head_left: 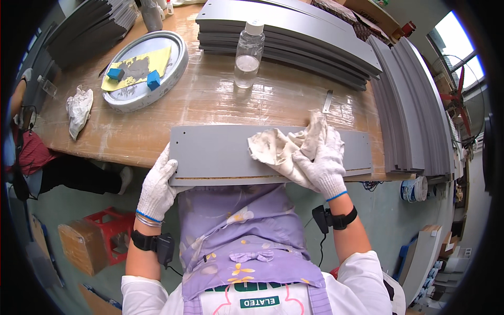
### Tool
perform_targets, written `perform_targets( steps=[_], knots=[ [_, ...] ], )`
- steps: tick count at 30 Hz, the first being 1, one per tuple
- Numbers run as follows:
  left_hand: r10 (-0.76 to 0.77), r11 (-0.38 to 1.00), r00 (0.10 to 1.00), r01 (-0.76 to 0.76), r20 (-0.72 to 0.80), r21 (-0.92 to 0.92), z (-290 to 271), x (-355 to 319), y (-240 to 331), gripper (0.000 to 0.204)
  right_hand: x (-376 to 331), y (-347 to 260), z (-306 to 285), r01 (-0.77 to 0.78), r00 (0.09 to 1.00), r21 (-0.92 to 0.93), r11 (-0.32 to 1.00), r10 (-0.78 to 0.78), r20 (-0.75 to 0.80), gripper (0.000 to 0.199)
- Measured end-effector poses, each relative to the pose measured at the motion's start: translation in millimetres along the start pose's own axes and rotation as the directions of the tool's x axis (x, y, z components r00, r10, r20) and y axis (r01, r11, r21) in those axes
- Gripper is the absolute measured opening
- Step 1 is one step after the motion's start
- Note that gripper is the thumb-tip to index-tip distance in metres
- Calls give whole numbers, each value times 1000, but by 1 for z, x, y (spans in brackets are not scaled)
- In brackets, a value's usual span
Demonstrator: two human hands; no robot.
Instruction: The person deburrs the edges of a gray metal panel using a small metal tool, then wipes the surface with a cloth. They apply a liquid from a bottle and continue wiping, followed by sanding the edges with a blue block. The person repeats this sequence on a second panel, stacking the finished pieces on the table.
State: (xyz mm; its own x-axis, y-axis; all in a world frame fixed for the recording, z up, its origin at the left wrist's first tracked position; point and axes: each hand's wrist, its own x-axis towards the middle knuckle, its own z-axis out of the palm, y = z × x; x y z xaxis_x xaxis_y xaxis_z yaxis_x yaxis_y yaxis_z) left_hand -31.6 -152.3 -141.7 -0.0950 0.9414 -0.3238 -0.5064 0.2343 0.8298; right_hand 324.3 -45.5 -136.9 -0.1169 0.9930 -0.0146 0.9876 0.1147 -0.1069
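A long grey panel (220,152) lies across the near edge of the wooden table (210,100). My left hand (156,186), in a white knit glove, grips the panel's lower left corner. My right hand (324,160), gloved too, presses a crumpled off-white rag (278,148) onto the panel's right half. A small metal blade (327,101) lies on the table just beyond the rag.
A clear plastic bottle (248,55) stands mid-table before a stack of grey panels (294,31). More panels lean at right (415,110) and back left (89,29). A round metal tray (176,65) holds yellow sheet and two blue blocks. Another rag (79,109) lies left. A person sits at far left (26,152).
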Motion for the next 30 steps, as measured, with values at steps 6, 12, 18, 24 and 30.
perform_targets(
  steps=[6, 12, 18, 24, 30],
  knots=[
    [-44, 867, 984, 124, 173, -483, -25, 11, 2, 88, -9, -190, 20, 738, 675, 220, 638, -703, -225, 75],
    [-8, 742, 923, 263, 384, -616, -35, 16, 2, 114, -50, -177, -16, 337, 330, 844, 417, -892, 309, 45],
    [-4, 721, 924, 268, 383, -639, -50, 6, -3, 111, -4, -95, -64, -191, 947, 785, 590, -99, 305, 40],
    [1, 759, 899, 284, 438, -586, -40, 11, 2, 110, 31, -170, 9, 510, 850, 179, 841, -461, -254, 60],
    [24, 951, 966, 57, 256, -302, -41, 11, 1, 83, -29, -240, 10, 729, 523, 580, 364, -842, -129, 42]
  ],
)
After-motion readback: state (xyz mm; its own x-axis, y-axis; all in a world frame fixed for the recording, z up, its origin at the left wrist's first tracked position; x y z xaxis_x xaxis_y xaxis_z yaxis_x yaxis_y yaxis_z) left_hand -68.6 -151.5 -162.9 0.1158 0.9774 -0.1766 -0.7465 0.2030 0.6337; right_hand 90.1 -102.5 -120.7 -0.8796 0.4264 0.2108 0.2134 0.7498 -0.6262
